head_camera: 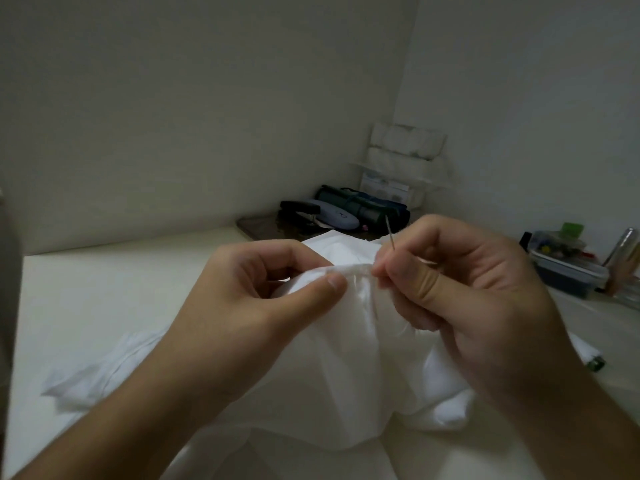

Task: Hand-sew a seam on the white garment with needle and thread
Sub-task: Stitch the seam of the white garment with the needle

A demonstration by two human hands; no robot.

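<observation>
Looks like somebody's sitting at a pale desk [104, 289] shoved into a plain white corner of a home; a black stapler [300, 206], a rolled dark pouch [363, 207] and stacked white packs [405, 147] are piling up at the back; a box of sewing bits [568, 265] is sitting on the right.

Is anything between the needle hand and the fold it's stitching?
Nothing visible. The right hand pinches the needle right at the garment fold, which the left hand pinches beside it.
</observation>
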